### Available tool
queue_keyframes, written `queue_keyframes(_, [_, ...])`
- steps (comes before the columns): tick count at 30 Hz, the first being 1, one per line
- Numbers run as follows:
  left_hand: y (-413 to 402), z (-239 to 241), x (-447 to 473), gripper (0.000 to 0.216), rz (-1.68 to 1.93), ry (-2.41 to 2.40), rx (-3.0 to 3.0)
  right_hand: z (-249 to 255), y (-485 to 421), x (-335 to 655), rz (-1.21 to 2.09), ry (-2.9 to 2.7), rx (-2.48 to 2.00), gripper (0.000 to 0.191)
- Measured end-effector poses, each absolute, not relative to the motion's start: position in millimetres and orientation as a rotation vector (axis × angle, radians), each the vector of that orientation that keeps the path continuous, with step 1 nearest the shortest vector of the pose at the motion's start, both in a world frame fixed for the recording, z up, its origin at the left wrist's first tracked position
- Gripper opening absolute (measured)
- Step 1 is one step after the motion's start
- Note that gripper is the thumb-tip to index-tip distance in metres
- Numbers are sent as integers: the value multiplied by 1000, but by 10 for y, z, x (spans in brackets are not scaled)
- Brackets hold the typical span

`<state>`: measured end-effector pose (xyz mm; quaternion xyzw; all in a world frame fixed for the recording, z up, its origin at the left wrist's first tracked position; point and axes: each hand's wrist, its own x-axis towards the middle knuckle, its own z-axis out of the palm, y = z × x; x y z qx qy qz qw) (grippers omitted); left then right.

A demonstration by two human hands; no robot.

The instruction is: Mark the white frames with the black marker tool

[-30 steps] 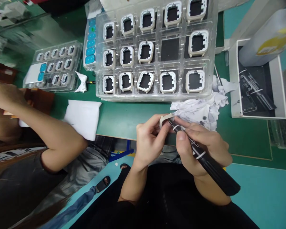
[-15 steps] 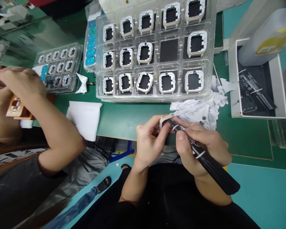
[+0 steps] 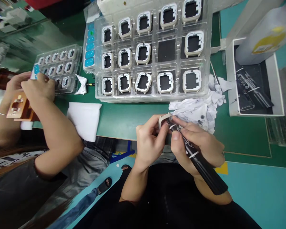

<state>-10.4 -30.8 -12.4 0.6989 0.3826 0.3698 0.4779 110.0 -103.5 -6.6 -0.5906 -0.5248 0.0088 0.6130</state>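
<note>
My left hand point(image 3: 149, 140) is closed round a small beige square frame point(image 3: 162, 118), held up just over the table's near edge. My right hand point(image 3: 197, 147) grips a black marker point(image 3: 197, 159) like a pen, its tip touching the frame. Right behind the hands lies a crumpled, ink-stained white cloth point(image 3: 197, 109). Beyond it stands a clear plastic tray point(image 3: 152, 95) with several beige frames in its pockets and one pocket vacant point(image 3: 166, 50).
A co-worker on the left has both hands point(image 3: 35, 87) at an orange fixture point(image 3: 19, 106) beside a smaller tray point(image 3: 58, 68) of parts. A folded white cloth point(image 3: 84, 117) overhangs the table edge. An open white box point(image 3: 254, 79) with dark contents sits at right.
My hands and the marker have shifted slightly left while staying on the frame. The co-worker's hands have come forward onto the orange fixture by the small tray.
</note>
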Motion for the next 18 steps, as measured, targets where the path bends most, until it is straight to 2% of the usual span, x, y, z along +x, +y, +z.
queue_keyframes(6, [-302, -123, -111, 15, 929, 918, 1682, -129, -938, 1105, -116, -1171, -1217, 21])
queue_keyframes(18, [-285, -135, -111, 24, 898, 933, 1613, -86, -1011, 1094, 17, -1162, -1318, 14])
